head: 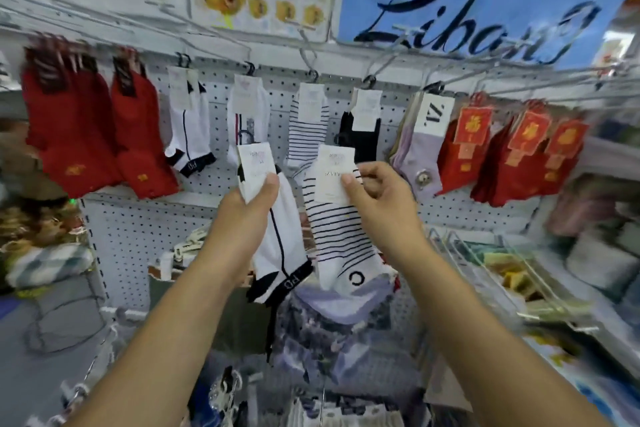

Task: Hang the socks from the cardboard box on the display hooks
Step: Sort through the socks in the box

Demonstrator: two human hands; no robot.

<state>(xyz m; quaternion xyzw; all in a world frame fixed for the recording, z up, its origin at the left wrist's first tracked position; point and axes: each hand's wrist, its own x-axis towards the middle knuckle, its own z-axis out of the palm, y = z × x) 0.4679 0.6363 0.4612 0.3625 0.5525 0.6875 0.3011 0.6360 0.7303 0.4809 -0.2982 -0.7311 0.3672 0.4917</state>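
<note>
In the head view, the left hand [256, 194] grips the paper label of a white sock with a black line [280, 246], and the right hand [377, 191] pinches the label of a striped sock [341, 239], both held below the display hooks [313, 74] on the pegboard [138, 218].

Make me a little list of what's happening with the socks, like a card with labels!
Place: shop wall of pegboard with hooks
Left hand: holds a white sock with a black line by its paper tag
Right hand: holds a striped sock by its paper tag
Already hanging: red socks, a white sock with black cuff, a thin-striped sock, a black sock, lilac socks
Held socks on hooks yet: no
</note>
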